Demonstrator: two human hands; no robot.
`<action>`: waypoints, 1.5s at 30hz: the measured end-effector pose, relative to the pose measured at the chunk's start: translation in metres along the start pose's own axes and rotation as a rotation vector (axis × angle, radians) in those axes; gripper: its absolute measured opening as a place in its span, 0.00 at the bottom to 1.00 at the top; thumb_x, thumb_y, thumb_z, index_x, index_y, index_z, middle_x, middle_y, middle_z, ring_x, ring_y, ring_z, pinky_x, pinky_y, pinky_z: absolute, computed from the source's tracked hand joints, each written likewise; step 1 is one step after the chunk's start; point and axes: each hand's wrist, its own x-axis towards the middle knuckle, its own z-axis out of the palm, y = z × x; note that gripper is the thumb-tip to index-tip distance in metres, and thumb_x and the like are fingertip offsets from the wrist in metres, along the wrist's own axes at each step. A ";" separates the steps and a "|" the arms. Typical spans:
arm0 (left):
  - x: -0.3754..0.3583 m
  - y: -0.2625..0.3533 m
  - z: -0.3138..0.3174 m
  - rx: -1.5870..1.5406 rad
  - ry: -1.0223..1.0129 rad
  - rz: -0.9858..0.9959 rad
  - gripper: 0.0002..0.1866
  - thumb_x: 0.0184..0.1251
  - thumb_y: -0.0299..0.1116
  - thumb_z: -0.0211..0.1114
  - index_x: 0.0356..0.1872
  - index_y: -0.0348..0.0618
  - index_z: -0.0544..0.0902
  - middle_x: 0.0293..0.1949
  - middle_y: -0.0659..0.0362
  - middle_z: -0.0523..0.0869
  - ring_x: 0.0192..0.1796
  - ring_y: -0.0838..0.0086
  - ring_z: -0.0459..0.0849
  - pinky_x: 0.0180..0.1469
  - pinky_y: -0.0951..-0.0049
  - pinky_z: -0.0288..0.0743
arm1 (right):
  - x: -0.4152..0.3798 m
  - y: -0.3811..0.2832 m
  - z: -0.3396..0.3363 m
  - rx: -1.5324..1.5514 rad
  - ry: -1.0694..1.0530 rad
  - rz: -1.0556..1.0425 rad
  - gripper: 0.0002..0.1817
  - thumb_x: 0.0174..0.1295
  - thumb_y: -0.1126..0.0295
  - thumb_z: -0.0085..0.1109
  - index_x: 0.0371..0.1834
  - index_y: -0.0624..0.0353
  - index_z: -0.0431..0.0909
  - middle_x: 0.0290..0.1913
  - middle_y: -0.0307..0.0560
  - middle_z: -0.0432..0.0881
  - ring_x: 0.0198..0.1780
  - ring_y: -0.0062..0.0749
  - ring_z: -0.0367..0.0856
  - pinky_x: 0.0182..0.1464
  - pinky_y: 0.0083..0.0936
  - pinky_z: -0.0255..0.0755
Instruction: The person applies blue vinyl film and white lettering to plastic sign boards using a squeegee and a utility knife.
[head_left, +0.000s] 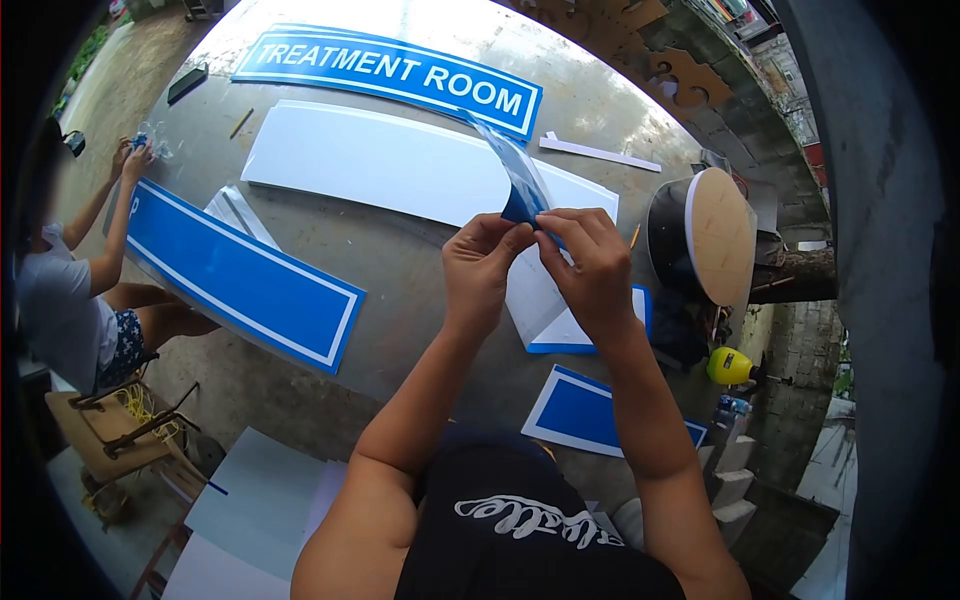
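Note:
My left hand (pixel 482 262) and my right hand (pixel 588 262) are close together above the table, fingers pinched on the lower end of a blue sheet (pixel 523 180). The sheet rises from my fingertips, glossy and curved, over a long white panel (pixel 370 163). Behind it lies a blue sign (pixel 390 75) reading "TREATMENT ROOM". A white sheet with a blue edge (pixel 545 310) lies partly under my right hand. Nearer my body is a smaller blue panel with a white border (pixel 585 410), partly hidden by my right forearm.
A person (pixel 70 280) sits at the left, hands on small blue material, beside a long blue sign (pixel 240 270). Pencils, a black object (pixel 187 83) and a white strip (pixel 600 153) lie on the table (pixel 400 270). A round wooden-topped object (pixel 722 235) stands right.

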 end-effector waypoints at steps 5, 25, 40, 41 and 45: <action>0.004 -0.003 -0.002 -0.011 0.012 -0.009 0.06 0.76 0.23 0.73 0.47 0.33 0.87 0.43 0.55 0.94 0.46 0.77 0.91 0.55 0.75 0.86 | 0.004 0.001 0.003 -0.013 -0.014 -0.018 0.11 0.60 0.78 0.76 0.46 0.63 0.89 0.45 0.50 0.91 0.49 0.44 0.88 0.51 0.36 0.85; 0.006 0.007 -0.002 0.088 -0.009 0.006 0.06 0.75 0.22 0.73 0.49 0.32 0.88 0.44 0.55 0.94 0.48 0.76 0.92 0.55 0.77 0.87 | 0.005 0.000 0.004 0.292 -0.030 0.276 0.06 0.64 0.78 0.73 0.44 0.62 0.93 0.43 0.51 0.92 0.46 0.41 0.92 0.48 0.32 0.84; 0.002 0.011 -0.008 0.080 -0.004 -0.020 0.07 0.76 0.24 0.74 0.49 0.33 0.89 0.43 0.55 0.94 0.47 0.77 0.92 0.52 0.78 0.86 | 0.008 -0.007 -0.001 0.375 -0.095 0.294 0.06 0.67 0.78 0.72 0.45 0.65 0.92 0.44 0.52 0.92 0.45 0.38 0.93 0.52 0.29 0.86; 0.002 0.012 -0.008 0.085 -0.008 -0.016 0.07 0.76 0.24 0.73 0.48 0.33 0.89 0.43 0.55 0.94 0.48 0.77 0.92 0.52 0.78 0.86 | 0.007 -0.007 0.000 0.372 -0.090 0.285 0.06 0.67 0.78 0.72 0.45 0.65 0.92 0.44 0.52 0.92 0.45 0.37 0.93 0.52 0.29 0.86; 0.002 0.013 -0.007 0.110 -0.027 -0.011 0.07 0.76 0.24 0.73 0.49 0.33 0.89 0.43 0.55 0.94 0.47 0.77 0.92 0.53 0.77 0.86 | 0.007 -0.003 0.000 0.402 -0.111 0.368 0.06 0.67 0.78 0.72 0.44 0.66 0.91 0.43 0.51 0.92 0.44 0.34 0.93 0.50 0.27 0.85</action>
